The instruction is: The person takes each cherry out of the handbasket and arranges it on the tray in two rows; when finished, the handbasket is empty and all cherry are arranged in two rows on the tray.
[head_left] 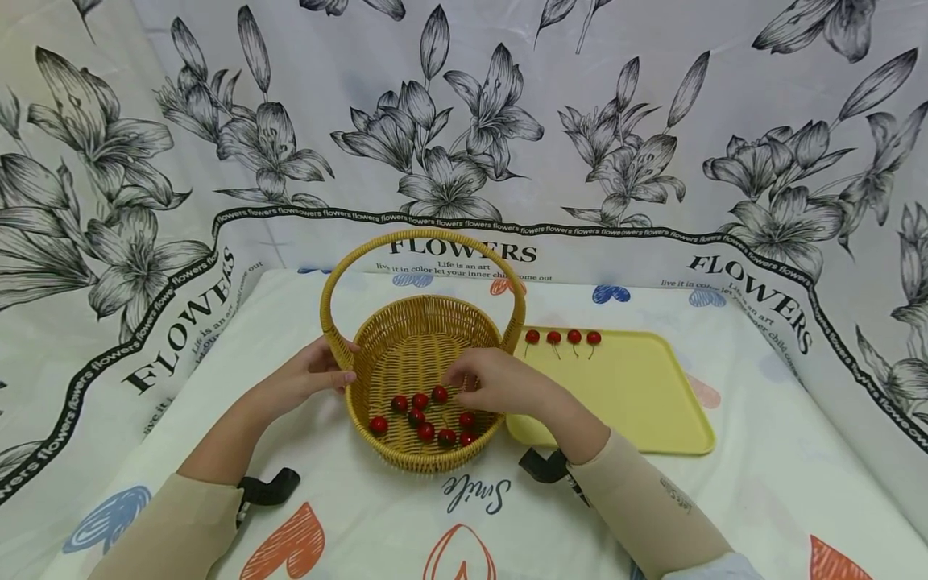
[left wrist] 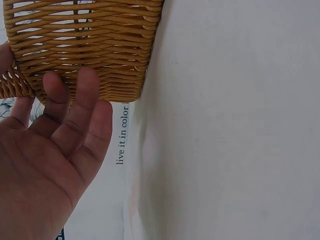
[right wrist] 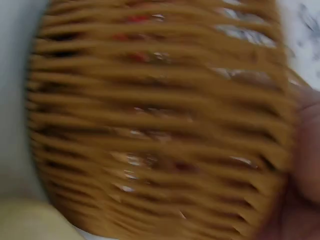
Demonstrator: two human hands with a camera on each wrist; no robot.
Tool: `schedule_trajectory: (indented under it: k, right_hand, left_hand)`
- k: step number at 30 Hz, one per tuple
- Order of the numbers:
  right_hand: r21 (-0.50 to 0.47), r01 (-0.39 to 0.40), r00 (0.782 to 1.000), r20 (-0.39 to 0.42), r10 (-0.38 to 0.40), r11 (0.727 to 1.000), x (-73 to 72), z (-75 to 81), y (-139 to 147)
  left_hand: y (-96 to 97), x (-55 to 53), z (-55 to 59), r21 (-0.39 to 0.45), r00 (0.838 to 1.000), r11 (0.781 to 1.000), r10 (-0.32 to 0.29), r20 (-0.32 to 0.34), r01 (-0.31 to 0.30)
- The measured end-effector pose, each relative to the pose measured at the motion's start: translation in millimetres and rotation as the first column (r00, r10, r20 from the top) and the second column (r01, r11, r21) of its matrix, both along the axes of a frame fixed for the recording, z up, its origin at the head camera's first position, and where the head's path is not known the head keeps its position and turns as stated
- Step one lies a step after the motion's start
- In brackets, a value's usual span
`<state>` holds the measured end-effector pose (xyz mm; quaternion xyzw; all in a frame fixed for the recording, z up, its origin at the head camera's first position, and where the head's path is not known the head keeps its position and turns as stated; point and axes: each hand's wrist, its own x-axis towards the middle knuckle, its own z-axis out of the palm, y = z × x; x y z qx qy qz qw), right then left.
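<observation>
A round yellow-brown wicker basket [head_left: 424, 463] with a tall hoop handle [head_left: 424, 234] stands on the cloth. Several red cherries [head_left: 426, 432] lie in its near half. My left hand [head_left: 308, 377] holds the basket's left side at the foot of the handle, thumb on the rim; in the left wrist view its fingers [left wrist: 89, 95] are bent against the outer wall. My right hand [head_left: 500, 383] reaches over the right rim into the basket, thumb and forefinger apart beside a cherry [head_left: 439, 394]. The basket wall [right wrist: 160, 120] fills most of the blurred right wrist view, hiding the right fingertips.
Right of the basket lies a pale yellow tray [head_left: 623, 395], partly behind the right forearm. Several stemmed cherries [head_left: 554, 338] sit in a row along its far edge. A floral curtain [head_left: 464, 121] hangs behind the white printed cloth [head_left: 377, 532].
</observation>
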<state>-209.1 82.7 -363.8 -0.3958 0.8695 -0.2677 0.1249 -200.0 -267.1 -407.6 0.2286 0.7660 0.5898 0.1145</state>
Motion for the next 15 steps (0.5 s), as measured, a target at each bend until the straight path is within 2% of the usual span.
schedule_trajectory:
  k: [3,6,10,15]
  right_hand:
    - [0.090,-0.001,0.993,-0.115,0.011,0.996,2.0,-9.4,-12]
    - [0.158,-0.010,0.981,-0.188,0.040,0.987,5.2,-13.3,-22]
    - [0.212,-0.009,0.979,-0.199,0.052,0.977,8.1,-15.7,-32]
    - [0.274,0.058,0.981,-0.192,-0.005,0.960,8.7,-17.8,-38]
  left_hand:
    - [-0.1,-0.9,-0.9,0.000,1.000,1.000,-0.002,-0.004,0.002]
    - [-0.3,-1.7,-1.4,0.001,1.000,1.000,-0.004,-0.004,0.004]
    - [-0.5,-1.6,-1.5,0.004,1.000,1.000,-0.003,-0.001,0.003]
    - [-0.5,-1.7,-2.3,0.003,1.000,1.000,0.008,0.000,-0.008]
